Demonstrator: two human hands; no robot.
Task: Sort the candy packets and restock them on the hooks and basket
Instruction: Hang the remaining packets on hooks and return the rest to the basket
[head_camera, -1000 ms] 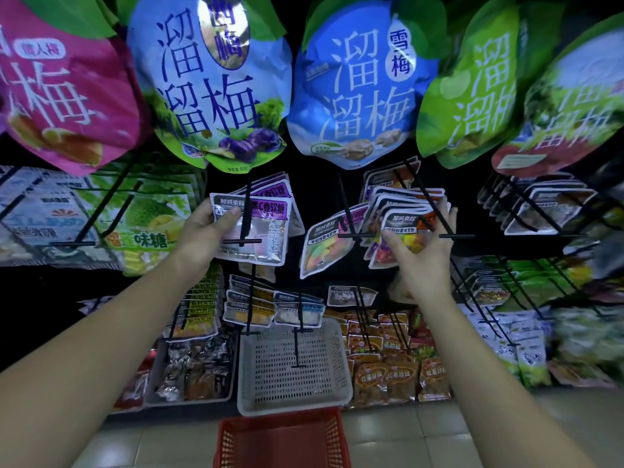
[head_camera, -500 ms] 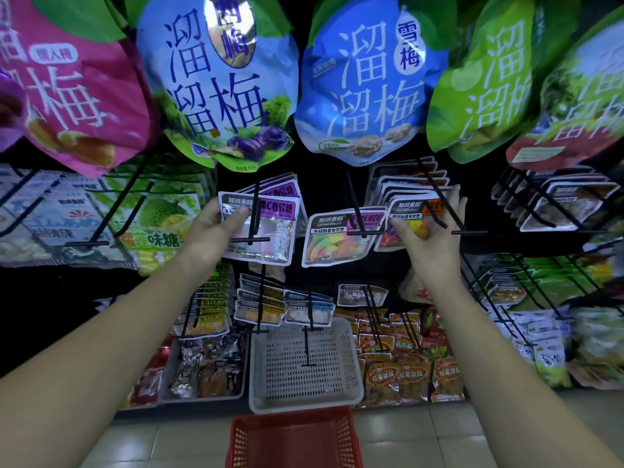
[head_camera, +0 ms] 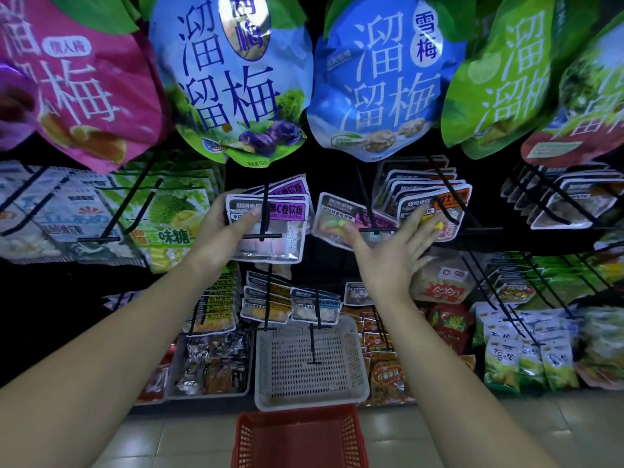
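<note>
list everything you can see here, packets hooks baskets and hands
large snack bags: five, pink, blue, green, top row
purple-label packet: one held, more behind, clear with purple band, at left-centre hook
mixed-candy packet: one, multicoloured sweets, middle hook
orange-label packets: several, stacked on right-centre hook
green candy bags: several, green, left hooks
white basket: one, white, lower shelf centre
red basket: one, red, bottom centre
left hand: grips purple-label packet
right hand: fingers straight and spread, by orange-label packets
</note>
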